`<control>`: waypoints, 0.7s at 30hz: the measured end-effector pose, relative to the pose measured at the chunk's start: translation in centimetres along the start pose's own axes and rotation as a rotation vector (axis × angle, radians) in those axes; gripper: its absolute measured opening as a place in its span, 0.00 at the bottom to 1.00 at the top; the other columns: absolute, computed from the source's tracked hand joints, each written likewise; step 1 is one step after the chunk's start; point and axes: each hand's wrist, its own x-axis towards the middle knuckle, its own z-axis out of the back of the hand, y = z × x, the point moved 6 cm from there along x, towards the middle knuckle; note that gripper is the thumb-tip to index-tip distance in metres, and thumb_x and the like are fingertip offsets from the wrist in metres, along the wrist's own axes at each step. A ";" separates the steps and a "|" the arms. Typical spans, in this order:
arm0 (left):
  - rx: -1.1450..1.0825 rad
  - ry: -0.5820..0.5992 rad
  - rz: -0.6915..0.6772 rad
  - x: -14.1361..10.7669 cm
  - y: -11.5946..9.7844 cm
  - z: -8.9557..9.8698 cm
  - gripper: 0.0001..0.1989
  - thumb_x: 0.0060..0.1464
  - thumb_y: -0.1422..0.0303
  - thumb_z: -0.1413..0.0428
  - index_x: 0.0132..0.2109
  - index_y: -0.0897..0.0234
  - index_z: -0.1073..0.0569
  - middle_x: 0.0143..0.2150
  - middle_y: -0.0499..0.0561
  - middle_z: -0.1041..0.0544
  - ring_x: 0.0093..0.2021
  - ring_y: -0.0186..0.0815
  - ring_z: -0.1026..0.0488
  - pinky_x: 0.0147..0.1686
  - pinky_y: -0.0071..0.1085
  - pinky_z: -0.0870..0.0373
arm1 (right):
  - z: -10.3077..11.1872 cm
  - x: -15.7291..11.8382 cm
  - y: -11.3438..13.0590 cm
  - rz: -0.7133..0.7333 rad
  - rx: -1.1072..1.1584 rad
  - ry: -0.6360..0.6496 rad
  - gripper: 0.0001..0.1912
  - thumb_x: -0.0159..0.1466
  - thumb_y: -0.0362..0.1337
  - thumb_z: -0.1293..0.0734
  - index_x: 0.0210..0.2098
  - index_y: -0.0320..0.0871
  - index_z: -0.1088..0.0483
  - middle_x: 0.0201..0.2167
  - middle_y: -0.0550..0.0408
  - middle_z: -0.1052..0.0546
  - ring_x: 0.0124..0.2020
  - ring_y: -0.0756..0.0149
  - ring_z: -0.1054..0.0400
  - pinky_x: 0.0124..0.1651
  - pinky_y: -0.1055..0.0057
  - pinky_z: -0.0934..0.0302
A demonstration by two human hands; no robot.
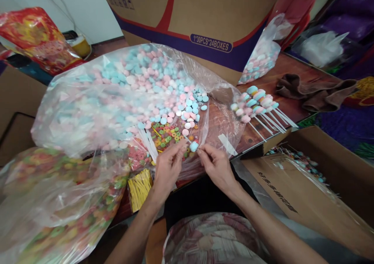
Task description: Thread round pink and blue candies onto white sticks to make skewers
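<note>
A small pale blue marshmallow (193, 146) is between my two hands, just over the table's near edge. My left hand (169, 164) is closed in a pinch at its left, by a thin white stick (187, 139) that runs to the marshmallow. My right hand (215, 164) is also closed, with thumb and forefinger pressed together at the marshmallow's right side. What lies between those right fingertips is hidden. Just beyond my hands are ring-shaped candies (168, 137) and loose pink, blue and white marshmallows (189, 114), spilling from a large clear bag (96, 96).
Finished-looking marshmallow sticks (260, 104) lie in a row at the right. White sticks (148, 144) and yellow twist ties (140, 190) lie left of my hands. A bag of candy rings (58, 217) fills the lower left. An open carton (292, 186) stands at right; a large box (187, 18) is behind.
</note>
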 end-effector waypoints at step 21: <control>0.237 0.112 -0.031 4.3 1.7 0.5 0.03 0.57 0.74 0.44 0.35 0.62 0.27 0.35 0.50 0.31 0.34 0.36 0.32 0.35 0.32 0.34 | 1.9 -0.1 -0.7 0.094 -0.267 -0.091 0.13 0.70 0.37 0.41 0.32 0.42 0.29 0.22 0.62 0.36 0.24 0.72 0.42 0.32 0.73 0.49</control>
